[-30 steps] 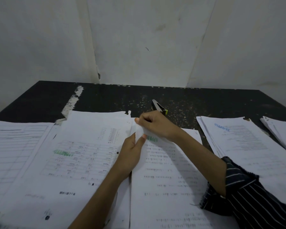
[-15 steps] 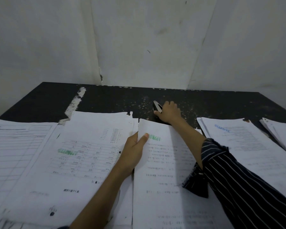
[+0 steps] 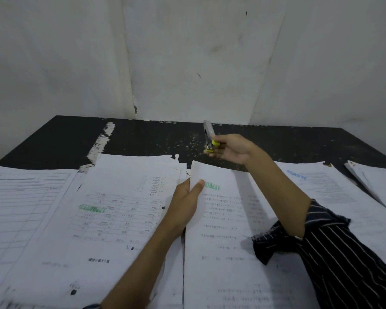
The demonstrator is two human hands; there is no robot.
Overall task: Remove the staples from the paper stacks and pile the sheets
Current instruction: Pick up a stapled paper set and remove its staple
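My right hand (image 3: 231, 149) holds a staple remover (image 3: 209, 136) with a silver jaw and a yellow-green handle, lifted above the black table (image 3: 143, 137). My left hand (image 3: 186, 197) pinches the left edge of a printed paper stack (image 3: 227, 230) stamped in green near its top; the thumb lies on the top sheet and the fingers are hidden beneath. That stack lies flat in the centre, in front of me. A wider pile of sheets (image 3: 112, 210) with a green stamp lies just left of it.
More paper lies at the far left (image 3: 16, 197). A stack with a blue stamp (image 3: 321, 186) and another stack (image 3: 374, 181) lie at the right. Small pale specks are scattered on the bare black table behind the papers. A grey wall stands beyond.
My right hand left the stack's top corner, reached back to the staple remover on the table, and now holds it lifted. My left hand has kept its hold on the stack's edge.
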